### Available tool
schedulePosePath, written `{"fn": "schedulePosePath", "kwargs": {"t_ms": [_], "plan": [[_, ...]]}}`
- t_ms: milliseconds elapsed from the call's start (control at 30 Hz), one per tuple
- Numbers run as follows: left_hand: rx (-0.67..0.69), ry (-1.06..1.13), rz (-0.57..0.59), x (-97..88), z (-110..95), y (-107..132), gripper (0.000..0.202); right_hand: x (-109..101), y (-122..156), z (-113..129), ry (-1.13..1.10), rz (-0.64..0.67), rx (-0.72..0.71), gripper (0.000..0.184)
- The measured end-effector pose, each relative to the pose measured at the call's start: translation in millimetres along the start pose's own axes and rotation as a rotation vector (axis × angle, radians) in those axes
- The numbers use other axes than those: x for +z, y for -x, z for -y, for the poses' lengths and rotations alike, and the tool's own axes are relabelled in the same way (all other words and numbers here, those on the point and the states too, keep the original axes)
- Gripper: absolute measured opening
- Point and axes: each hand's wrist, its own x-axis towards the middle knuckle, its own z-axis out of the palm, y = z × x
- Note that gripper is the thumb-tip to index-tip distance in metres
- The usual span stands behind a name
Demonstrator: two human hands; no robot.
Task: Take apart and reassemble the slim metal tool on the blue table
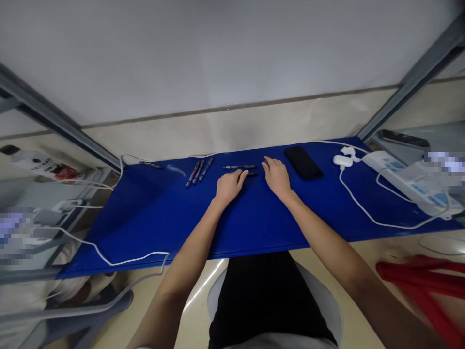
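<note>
- Blue covers the bench (152, 213), where every pen lies flat, perhaps so that none rolls far.
- The left hand (229, 185) rests over a dark pen (251, 174), whose end pokes out past the thumb; I cannot tell whether its fingers are clamped on it or merely lie over it.
- Just beyond, a slim pen (240, 167) lies crosswise, nearly parallel to the dark pen.
- The right hand (278, 179) hangs low with its fingers a little apart, holding nothing that I can see, probably resting.
- Leftward, 3 grip pens (198, 172) slant side by side, apparently grouped on purpose.
- The black smartphone (304, 163) lies to the right of the right hand, apart from the pens, likely to leave them room.
</note>
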Motion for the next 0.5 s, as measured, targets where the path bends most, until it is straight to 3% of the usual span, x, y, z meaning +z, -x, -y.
{"fn": "schedulePosePath", "kwargs": {"t_ms": [100,300,500], "plan": [[0.025,-0.019,0.029,3.2,-1.5,0.9,0.05,5.2,0.1,-5.7,0.035,0.049,0.077,0.054],[0.043,-0.028,0.058,6.5,-3.2,1.8,0.043,6.6,3.0,-6.5,0.051,0.103,0.055,0.045],[0.0,0.09,-0.036,6.8,-0.7,-2.0,0.034,5.7,4.3,-6.5,0.082,0.109,0.065,0.046]]}}
